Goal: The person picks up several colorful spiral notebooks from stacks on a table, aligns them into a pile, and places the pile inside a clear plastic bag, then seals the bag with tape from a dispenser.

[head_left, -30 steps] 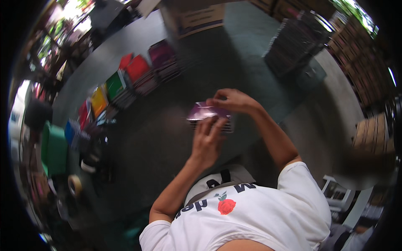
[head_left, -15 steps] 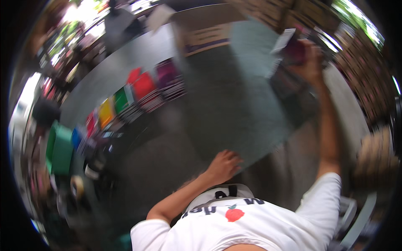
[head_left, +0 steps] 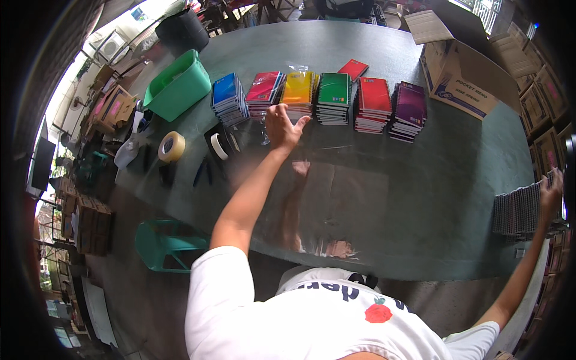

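Observation:
My left hand reaches forward to the front of the yellow spiral notebooks, its thumb spread away from the fingers. Clear plastic glints on top of that stack. Beside it stand pink notebooks and blue notebooks on the left, and green notebooks, red notebooks and purple notebooks on the right. At the far right, my right hand grips the end of a long row of spiral notebooks; its fingertips are partly hidden.
A loose red notebook lies behind the stacks. An open cardboard box stands at back right. On the left are a green bin, a tape roll, a tape dispenser and a green stool.
My view has swung to the right. My left hand has gone from the table's near edge out to the yellow stack. My right hand stays at the right-hand notebooks.

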